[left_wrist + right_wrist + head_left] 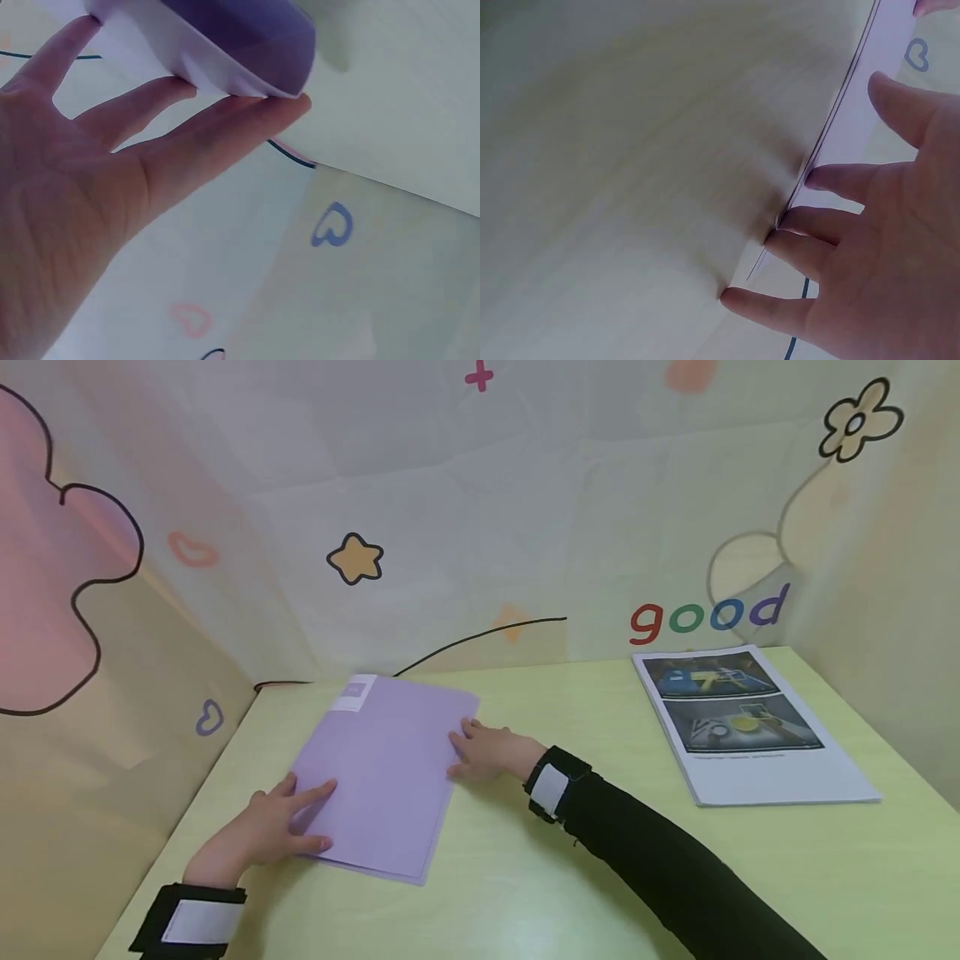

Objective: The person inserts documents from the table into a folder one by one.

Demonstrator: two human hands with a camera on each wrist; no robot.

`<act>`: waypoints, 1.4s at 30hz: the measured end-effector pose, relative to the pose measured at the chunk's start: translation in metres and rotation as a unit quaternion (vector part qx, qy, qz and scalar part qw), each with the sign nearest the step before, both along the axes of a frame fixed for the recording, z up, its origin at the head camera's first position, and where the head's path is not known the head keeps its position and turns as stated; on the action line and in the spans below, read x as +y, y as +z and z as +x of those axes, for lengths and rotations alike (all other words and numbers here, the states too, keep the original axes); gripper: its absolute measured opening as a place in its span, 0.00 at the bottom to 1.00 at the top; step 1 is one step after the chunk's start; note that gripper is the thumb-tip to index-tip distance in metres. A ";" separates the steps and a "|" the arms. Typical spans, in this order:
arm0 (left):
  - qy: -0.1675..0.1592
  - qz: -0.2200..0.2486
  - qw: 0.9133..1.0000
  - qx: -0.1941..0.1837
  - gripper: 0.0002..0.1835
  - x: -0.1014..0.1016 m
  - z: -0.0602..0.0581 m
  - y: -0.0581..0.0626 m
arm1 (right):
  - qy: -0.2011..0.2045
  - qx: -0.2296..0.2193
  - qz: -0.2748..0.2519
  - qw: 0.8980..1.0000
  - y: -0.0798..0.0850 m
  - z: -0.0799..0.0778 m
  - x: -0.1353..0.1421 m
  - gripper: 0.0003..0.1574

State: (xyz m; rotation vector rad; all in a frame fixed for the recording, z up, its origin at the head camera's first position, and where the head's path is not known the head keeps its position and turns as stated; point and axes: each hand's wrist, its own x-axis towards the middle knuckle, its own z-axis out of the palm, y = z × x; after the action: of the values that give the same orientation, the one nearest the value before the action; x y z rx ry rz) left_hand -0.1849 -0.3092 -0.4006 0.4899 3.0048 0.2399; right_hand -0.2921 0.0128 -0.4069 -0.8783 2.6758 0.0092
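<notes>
A light purple folder [382, 760] lies slightly turned on the table, a pale label [355, 693] near its top left corner. My left hand [266, 827] is at its lower left edge, with spread fingers touching the cover. In the left wrist view, the folder [247, 45] curves upward at the edge against the fingertips of my left hand [82, 172]. At the opposite edge my right hand [495, 752] touches the side with extended fingers. The right wrist view has the fingertips of my right hand [877, 232] along the folder's thin layered edge [847, 82].
A stack of printed sheets [780, 777] with two pictures on top lies at the table's right side. Behind the pale yellow-green table [570, 877] hangs a patterned cloth [480, 552], which also runs along both sides.
</notes>
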 end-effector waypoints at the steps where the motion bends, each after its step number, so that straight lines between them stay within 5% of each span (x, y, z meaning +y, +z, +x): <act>1: -0.004 0.004 1.000 0.002 0.44 0.004 0.001 0.000 | -0.001 -0.002 -0.002 1.000 0.001 0.001 0.002 0.47; 9: -0.052 0.027 0.998 0.036 0.39 0.037 0.010 0.001 | -0.028 -0.006 -0.017 0.999 0.000 0.005 0.024 0.52; 17: -0.058 0.005 0.998 0.025 0.40 0.065 0.015 0.003 | -0.031 -0.015 -0.014 0.999 -0.002 0.006 0.046 0.54; 42: -0.153 -0.027 0.985 0.077 0.38 0.133 0.019 -0.001 | -0.074 -0.018 -0.033 0.997 0.001 0.019 0.097 0.50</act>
State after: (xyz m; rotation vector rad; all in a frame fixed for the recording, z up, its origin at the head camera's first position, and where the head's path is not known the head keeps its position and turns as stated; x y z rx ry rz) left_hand -0.1659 -0.1765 -0.4013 0.9940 3.0119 0.0993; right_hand -0.2734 0.1099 -0.4058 -0.6899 2.7145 -0.1291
